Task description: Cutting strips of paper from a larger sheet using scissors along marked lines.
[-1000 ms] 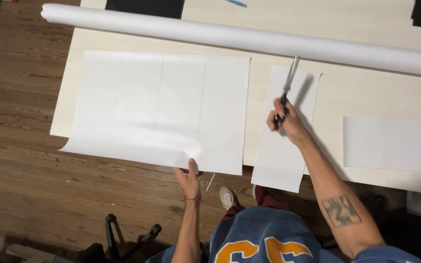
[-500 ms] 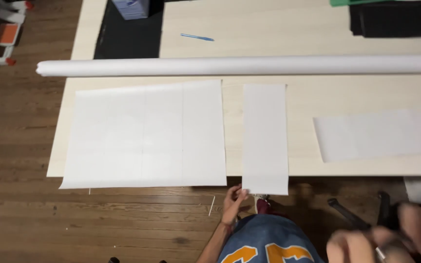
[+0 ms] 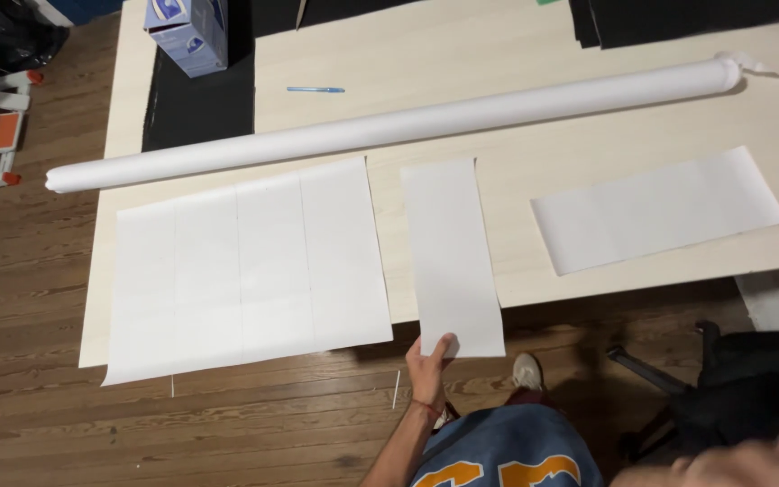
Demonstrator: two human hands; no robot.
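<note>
Since half a second ago, the left hand (image 3: 429, 359) has come up from below the tabletop edge to the near end of the narrow paper strip (image 3: 453, 257), and the view has tilted so the paper roll (image 3: 389, 126) now runs slantwise. That hand pinches the strip's lower left corner, thumb on top, fingers closed on the paper where it overhangs the tabletop (image 3: 516, 271). The right hand (image 3: 741, 460) shows only as a blur at the bottom right corner; whether it is open or closed cannot be told.

Just left of the strip lies the large creased sheet (image 3: 245, 271), its near edge also hanging past the tabletop. To the right, well apart, a smaller white sheet (image 3: 660, 209) lies at an angle. Beyond all three, the long white roll crosses the tabletop. Farther back lie a blue pen (image 3: 316, 89), a black mat (image 3: 200, 108) and a blue-and-white box (image 3: 187, 32).
</note>
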